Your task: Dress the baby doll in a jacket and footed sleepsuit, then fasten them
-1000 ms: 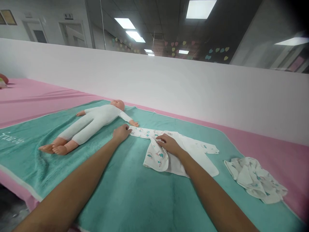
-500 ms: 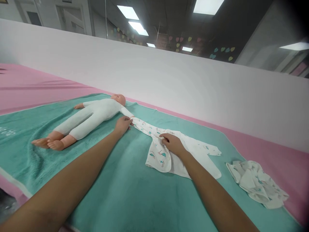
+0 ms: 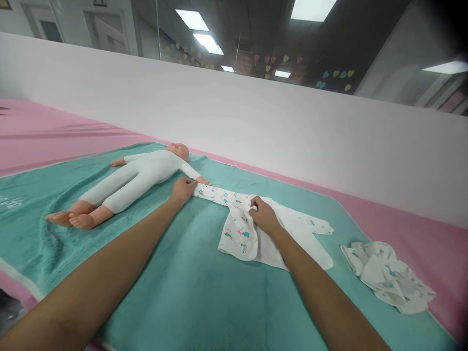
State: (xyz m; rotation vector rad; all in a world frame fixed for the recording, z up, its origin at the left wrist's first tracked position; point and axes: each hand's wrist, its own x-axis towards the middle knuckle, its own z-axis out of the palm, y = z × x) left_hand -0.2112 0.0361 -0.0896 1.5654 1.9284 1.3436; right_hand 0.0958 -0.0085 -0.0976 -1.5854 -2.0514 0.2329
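Note:
A white baby shirt (image 3: 241, 234) with a small teal and red print lies spread open on the teal towel. My left hand (image 3: 184, 190) pinches the cuff end of its left sleeve, close to the doll's hand. Near the collar, my right hand (image 3: 263, 214) grips the shirt's front edge, with the fingertips partly hidden by the fabric. The sleeve is drawn straight between both hands. On its back to the left lies a baby doll (image 3: 153, 168) in a pale suit, arms spread, one hand just beyond my left fingers.
A crumpled printed baby garment (image 3: 389, 275) lies at the right edge of the teal towel (image 3: 190, 292). Pink cloth (image 3: 413, 229) shows underneath. A white low wall (image 3: 237, 117) runs behind, with a mirror or glass above it.
My left hand has drawn the sleeve end slightly left and straightened it, uncovering the doll's hand. My right hand has shifted a little right along the shirt's edge.

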